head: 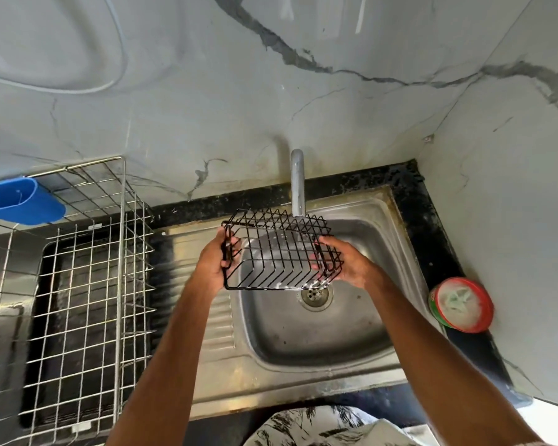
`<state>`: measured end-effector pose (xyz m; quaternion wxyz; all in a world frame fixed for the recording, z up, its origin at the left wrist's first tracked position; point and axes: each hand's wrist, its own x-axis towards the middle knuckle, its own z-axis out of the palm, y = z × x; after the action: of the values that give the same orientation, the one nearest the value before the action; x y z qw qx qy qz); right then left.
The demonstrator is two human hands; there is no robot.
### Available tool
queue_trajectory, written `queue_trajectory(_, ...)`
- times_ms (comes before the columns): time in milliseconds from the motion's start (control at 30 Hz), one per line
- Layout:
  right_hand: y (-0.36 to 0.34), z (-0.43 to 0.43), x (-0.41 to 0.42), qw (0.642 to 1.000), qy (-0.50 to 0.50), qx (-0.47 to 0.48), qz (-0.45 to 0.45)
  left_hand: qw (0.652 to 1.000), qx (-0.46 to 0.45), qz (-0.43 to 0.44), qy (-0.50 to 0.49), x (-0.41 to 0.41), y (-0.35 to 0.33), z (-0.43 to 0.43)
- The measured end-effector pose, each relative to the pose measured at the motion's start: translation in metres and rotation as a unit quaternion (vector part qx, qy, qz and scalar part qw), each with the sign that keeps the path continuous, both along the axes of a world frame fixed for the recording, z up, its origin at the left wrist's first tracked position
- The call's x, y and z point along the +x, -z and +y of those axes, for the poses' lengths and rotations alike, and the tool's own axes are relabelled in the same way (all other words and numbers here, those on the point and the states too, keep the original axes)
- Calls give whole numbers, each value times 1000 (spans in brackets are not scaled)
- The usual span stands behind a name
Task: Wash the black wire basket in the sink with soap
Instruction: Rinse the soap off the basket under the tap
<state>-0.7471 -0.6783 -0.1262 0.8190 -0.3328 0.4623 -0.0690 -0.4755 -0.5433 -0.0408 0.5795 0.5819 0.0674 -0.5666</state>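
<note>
The black wire basket [279,252] hangs in the air above the steel sink [361,336], just under the tap spout [297,185]. White suds cling to its lower front wire. My left hand [215,262] grips the basket's left end, thumb over the wires. My right hand [343,263] grips the right end, fingers curled through the wires. The drain [314,296] shows right below the basket. No water is visibly running from the tap.
A red and green soap tub [461,304] with white paste sits on the black counter right of the sink. A metal dish rack [78,284] stands on the left, a blue plastic holder [20,201] hooked on it. Marble walls close the back and right.
</note>
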Motion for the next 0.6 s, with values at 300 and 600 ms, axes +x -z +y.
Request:
queue_trajectory(300,-4,25,-12,988,85,-115,63,944,157,-166,236,-11,-7,-10)
queue_trajectory(600,-2,5,-22,982,69,-172,33,935,175,58,304,8,-12,-5)
